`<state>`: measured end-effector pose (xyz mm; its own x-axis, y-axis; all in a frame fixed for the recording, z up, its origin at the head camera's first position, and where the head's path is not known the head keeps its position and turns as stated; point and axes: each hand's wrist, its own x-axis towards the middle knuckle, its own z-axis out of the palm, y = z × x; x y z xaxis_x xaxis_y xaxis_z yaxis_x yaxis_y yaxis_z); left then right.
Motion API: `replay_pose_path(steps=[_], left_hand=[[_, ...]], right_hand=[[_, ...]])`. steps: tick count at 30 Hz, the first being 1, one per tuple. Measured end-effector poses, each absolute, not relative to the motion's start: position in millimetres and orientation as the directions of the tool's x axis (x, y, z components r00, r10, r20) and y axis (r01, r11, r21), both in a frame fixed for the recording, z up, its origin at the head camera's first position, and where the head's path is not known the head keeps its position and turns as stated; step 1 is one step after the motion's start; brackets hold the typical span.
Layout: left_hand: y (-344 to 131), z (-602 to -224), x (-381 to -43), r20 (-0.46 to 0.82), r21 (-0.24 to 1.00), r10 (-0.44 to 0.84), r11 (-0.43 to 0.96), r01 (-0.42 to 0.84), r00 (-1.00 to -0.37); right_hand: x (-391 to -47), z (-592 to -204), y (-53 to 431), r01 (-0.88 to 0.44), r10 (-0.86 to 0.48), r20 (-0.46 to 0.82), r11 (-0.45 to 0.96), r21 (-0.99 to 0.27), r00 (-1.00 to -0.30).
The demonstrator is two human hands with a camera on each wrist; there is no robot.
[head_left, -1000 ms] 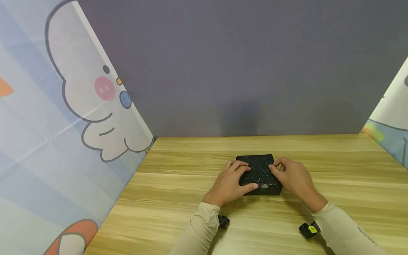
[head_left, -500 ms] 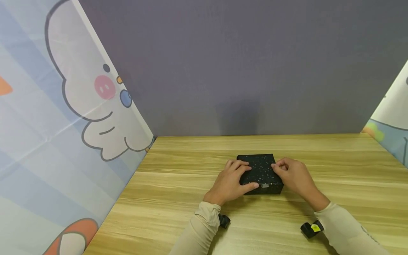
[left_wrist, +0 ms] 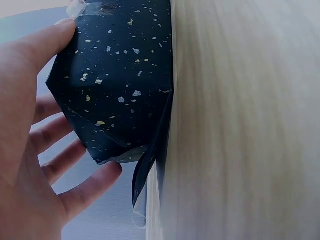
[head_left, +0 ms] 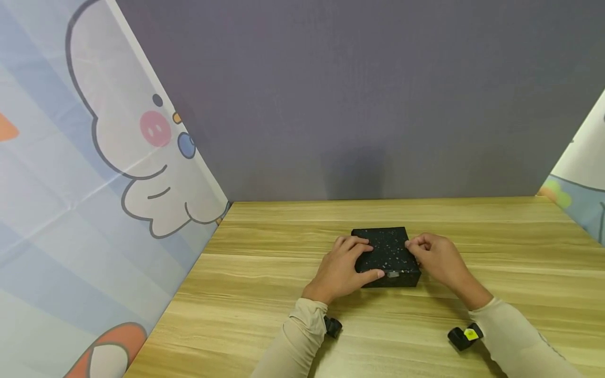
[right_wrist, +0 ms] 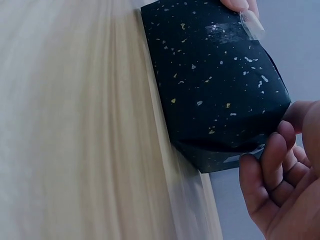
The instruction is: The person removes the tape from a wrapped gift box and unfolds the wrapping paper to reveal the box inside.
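A box wrapped in black speckled paper (head_left: 385, 249) lies on the table, a strip of clear tape (right_wrist: 227, 33) on its front side. My left hand (head_left: 337, 270) holds the box's left part, fingertips on the top and thumb along the front upper edge by the tape. At that left end, the left wrist view shows loose paper flaps (left_wrist: 145, 175) standing out, the little finger close to them. My right hand (head_left: 439, 260) has curled fingers and pinches at the folded paper end (right_wrist: 225, 162) on the box's right side. Its thumb is partly hidden behind the box.
The box sits on a wood-grain table (head_left: 264, 294), with a plain grey wall (head_left: 368, 100) behind it. Printed cartoon cloths (head_left: 94, 210) hang at the left and right sides. A black wrist camera (head_left: 465, 336) is strapped at the right sleeve.
My right thumb and fingers have slid slightly rightward, from over the box's top toward its right edge. The left hand and the box have stayed nearly where they were.
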<state>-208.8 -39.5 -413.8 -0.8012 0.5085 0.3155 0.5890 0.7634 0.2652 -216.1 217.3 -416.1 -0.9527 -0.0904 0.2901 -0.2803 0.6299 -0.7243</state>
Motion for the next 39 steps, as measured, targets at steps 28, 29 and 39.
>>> replay_pose_path(steps=[28,29,39], left_hand=[[-39.5,-414.5,-209.0,0.315,0.275,0.499,0.766,0.581,-0.807],[-39.5,-414.6,-209.1,0.315,0.276,0.498,0.766,0.58,-0.808],[-39.6,-414.9,-209.4,0.327,0.267,0.491,0.771,0.578,-0.807]], right_hand=[[-214.4,-413.9,220.4,-0.349,-0.113,0.392,0.713,-0.608,-0.913],[-214.7,-414.1,220.7,-0.353,-0.118,0.393,0.715,-0.603,-0.912],[-217.2,-412.8,223.4,-0.315,-0.139,0.309,0.694,-0.648,-0.941]])
